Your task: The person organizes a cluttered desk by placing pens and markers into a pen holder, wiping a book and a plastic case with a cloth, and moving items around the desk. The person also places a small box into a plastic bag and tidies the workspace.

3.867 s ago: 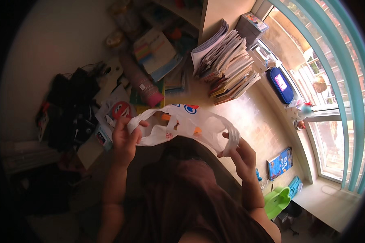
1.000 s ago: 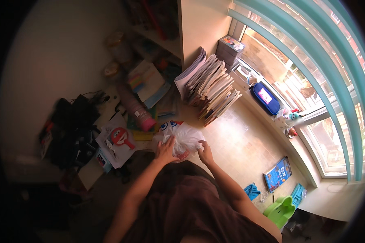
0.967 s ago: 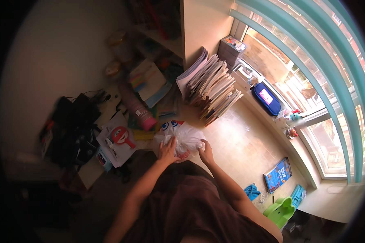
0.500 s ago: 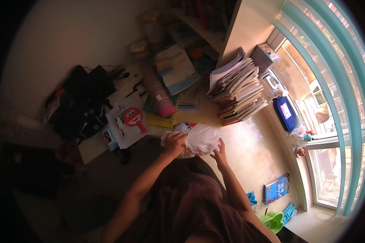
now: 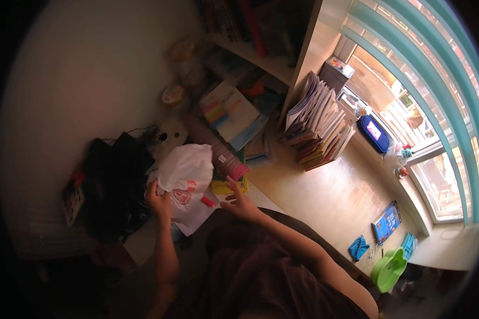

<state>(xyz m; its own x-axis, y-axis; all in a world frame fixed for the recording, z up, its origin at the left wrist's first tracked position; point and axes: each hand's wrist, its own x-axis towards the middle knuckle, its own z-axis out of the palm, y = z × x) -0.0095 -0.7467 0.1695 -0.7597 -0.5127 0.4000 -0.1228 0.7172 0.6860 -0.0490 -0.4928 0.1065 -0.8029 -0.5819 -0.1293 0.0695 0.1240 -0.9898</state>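
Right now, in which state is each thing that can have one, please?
White plastic bag: loosely spread.
Left hand: closed on that bag.
Right hand: open, not gripping.
Blue case: looks closed.
Blue book: closed, lying flat.
Green container: open-topped.
Books and papers: packed together.

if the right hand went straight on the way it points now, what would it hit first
Most likely the white plastic bag, gripped by the left hand; depth is unclear in this single view, so the right hand might pass above or below it.
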